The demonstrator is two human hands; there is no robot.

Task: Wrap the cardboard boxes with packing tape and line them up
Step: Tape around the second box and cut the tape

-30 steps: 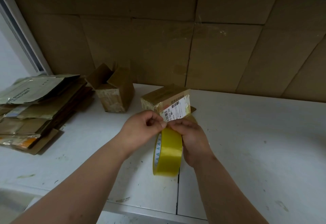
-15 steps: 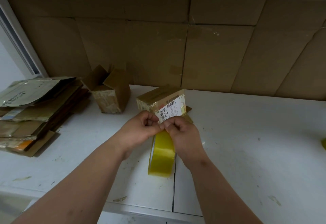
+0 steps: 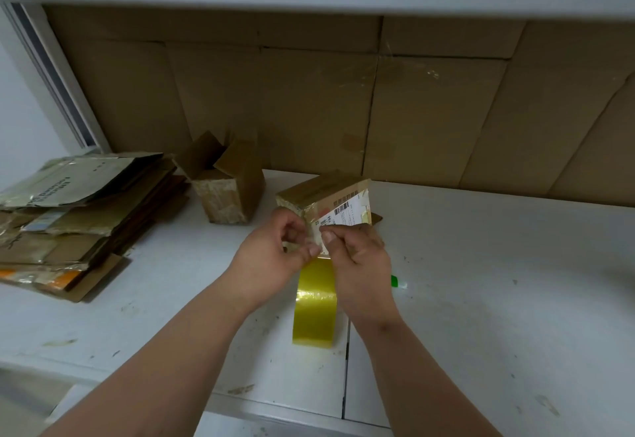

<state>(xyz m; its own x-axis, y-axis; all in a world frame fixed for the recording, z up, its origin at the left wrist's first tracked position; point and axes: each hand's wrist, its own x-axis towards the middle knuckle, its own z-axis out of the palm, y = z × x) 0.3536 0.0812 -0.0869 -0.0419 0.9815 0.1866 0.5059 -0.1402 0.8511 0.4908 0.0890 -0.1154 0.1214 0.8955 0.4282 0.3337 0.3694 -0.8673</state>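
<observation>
tape roll [image 3: 315, 302] before box [image 3: 323, 192], stack [image 3: 68, 216] left

Yellow tape roll [image 3: 316, 302], brown boxes [image 3: 319, 192], white table [image 3: 481, 299].

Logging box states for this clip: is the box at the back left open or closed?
Open. The back-left box has its top flaps standing up and splayed apart, not folded down or taped shut. Whether anything is inside cannot be told.
</observation>
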